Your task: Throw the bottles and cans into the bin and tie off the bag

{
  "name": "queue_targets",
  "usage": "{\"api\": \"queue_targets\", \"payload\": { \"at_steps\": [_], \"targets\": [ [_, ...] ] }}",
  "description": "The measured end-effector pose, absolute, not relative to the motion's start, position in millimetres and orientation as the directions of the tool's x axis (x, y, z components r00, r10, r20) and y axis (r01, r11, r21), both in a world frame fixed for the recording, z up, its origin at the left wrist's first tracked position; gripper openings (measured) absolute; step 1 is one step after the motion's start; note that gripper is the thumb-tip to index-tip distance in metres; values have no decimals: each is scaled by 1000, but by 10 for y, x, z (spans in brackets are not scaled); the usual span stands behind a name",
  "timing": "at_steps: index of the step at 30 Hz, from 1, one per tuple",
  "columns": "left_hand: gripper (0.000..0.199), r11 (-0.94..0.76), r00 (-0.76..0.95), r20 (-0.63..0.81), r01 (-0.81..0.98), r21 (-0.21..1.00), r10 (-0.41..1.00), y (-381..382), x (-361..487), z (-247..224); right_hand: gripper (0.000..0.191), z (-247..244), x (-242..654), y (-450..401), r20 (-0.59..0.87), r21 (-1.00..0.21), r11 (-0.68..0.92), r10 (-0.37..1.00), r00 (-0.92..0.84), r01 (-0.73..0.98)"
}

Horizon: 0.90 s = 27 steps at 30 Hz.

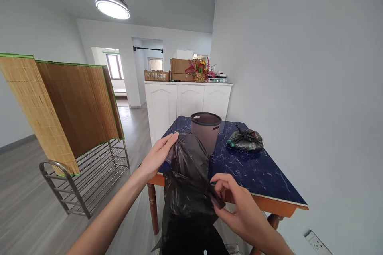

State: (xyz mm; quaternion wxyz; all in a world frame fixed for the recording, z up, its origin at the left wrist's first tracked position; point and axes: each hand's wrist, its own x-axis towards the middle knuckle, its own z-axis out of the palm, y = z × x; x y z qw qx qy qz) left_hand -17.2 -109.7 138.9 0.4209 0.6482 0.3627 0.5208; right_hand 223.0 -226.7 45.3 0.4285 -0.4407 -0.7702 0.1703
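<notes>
A black plastic garbage bag (191, 159) hangs spread between my hands, over the near edge of the blue marbled table (248, 167). My left hand (161, 151) pinches it at the upper left, thumb and fingers pressed together. At the lower right, my right hand (233, 199) grips another edge of the bag between thumb and curled fingers. Just behind the bag stands a brownish-grey trash can (206, 127) with a dark rim, its lower left part hidden by the bag. To its right on the table lies a tied black garbage bag (245, 139) with contents showing through.
Along the back stands a white cabinet (190, 97) bearing cardboard boxes (181, 69) and a flower basket (200, 76). A metal rack (98, 171) draped with a bamboo mat (80, 103) is at the left. The wall (299, 67) closes the right side.
</notes>
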Motion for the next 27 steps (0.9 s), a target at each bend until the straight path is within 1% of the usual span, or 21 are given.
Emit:
{"api": "queue_targets", "payload": {
  "at_steps": [1,3,5,7,9,12,14,17,19,20,22,23,25,27],
  "targets": [
    [46,-331,208,322,8,944,924,-1069,-186,1361,40,452,2274,-2303,535,-604,564,810,-238,563],
    [49,-234,221,237,-43,971,946,-1025,-201,1323,41,492,2346,-2364,603,-471,612,749,-275,635],
    [51,-202,194,215,-85,976,957,-992,-208,1316,37,564,2390,-2410,641,-302,665,672,-371,683],
    [52,-188,191,206,-109,976,960,-967,-216,1340,32,625,2414,-2430,635,-169,705,612,-471,689],
    [54,-169,197,191,-126,978,962,-949,-232,1383,27,647,2440,-2405,612,-93,716,589,-528,692],
    [51,-131,174,157,-150,980,972,-942,-270,1450,23,604,2520,-2280,588,-50,682,611,-530,729],
    [49,-90,165,117,-163,983,979,-951,-292,1478,23,566,2586,-2175,574,-51,631,653,-494,774],
    [49,-12,246,46,-137,990,968,-971,-280,1496,22,591,2607,-2076,541,-96,529,738,-402,843],
    [48,0,320,34,-105,995,947,-980,-221,1507,20,691,2512,-2062,560,-162,501,756,-339,850],
    [46,-19,353,47,-83,996,934,-982,-178,1515,21,760,2430,-2060,589,-215,513,747,-309,831],
    [44,-112,413,106,-10,994,905,-981,-75,1543,25,903,2218,-2033,645,-335,592,711,-280,733],
    [45,-181,443,145,38,983,885,-979,-22,1562,27,962,2104,-1998,652,-387,640,699,-293,664],
    [47,-329,493,227,128,936,840,-969,69,1611,27,1025,1901,-1873,592,-463,690,708,-385,557],
    [48,-431,519,292,169,886,804,-940,130,1661,27,1005,1764,-1699,455,-498,670,742,-492,551]
  ]
}}
